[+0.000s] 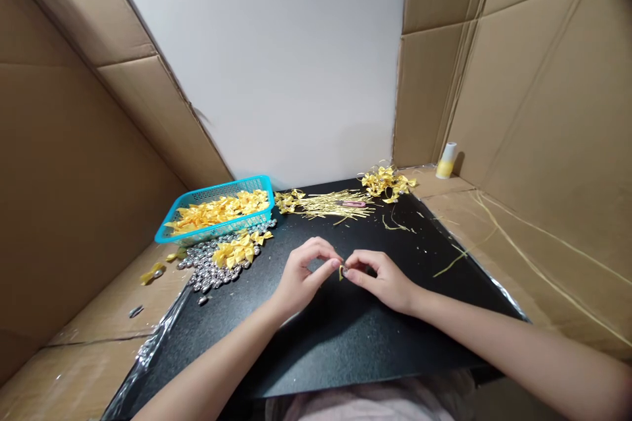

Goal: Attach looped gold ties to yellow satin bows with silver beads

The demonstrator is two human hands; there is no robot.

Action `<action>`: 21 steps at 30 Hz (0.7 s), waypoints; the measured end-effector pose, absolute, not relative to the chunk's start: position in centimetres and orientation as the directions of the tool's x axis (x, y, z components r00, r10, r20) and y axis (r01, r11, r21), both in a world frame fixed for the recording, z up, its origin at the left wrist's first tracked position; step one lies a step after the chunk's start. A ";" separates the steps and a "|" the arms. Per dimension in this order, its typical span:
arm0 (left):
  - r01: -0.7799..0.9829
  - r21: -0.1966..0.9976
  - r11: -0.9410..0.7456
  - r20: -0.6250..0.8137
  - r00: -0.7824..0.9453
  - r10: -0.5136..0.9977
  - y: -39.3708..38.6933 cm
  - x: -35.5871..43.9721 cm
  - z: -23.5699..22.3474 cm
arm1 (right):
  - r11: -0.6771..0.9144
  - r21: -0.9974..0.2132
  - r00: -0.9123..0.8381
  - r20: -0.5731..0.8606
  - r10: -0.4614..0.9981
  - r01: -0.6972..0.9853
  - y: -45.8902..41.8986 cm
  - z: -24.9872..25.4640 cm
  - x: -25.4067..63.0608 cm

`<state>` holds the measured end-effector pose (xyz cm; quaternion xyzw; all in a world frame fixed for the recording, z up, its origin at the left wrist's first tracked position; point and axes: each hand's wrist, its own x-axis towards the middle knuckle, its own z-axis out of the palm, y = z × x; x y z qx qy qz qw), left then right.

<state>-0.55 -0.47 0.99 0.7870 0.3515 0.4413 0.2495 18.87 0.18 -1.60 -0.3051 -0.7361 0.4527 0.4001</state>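
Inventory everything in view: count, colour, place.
tabletop: one, black, centre
basket: one, turquoise, far left
bows: many, yellow, in and beside basket, far-right pile
round pieces: many, silver, before basket
strips: many, yellow, far middle
slim object: one, pink, on strips
spool: one, white and yellow, far right
strands: several, yellowish, right
cardboard: several panels, brown, both sides
wall: one, white, behind tabletop
edging: two lengths, silver, tabletop sides
held piece: one, yellow, centre
clothing: one garment, pale, bottom
left hand, right hand: one each, bare, centre
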 end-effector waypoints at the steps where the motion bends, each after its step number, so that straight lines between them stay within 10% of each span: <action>1: 0.339 0.693 -0.637 0.531 0.357 0.768 -0.4 -0.6 1.4 | 0.395 -0.915 -0.475 0.314 0.822 0.079 0.3 -1.6 19.0; 13: 0.417 0.546 -0.727 0.661 0.319 0.679 3.2 -0.7 14.5 | 0.510 -0.857 -0.396 0.493 0.775 -0.069 4.0 8.4 19.4; 21: 0.373 0.649 -0.663 0.567 0.345 0.748 3.6 -1.0 14.8 | 0.386 -0.884 -0.446 0.466 0.764 -0.263 5.0 10.1 16.3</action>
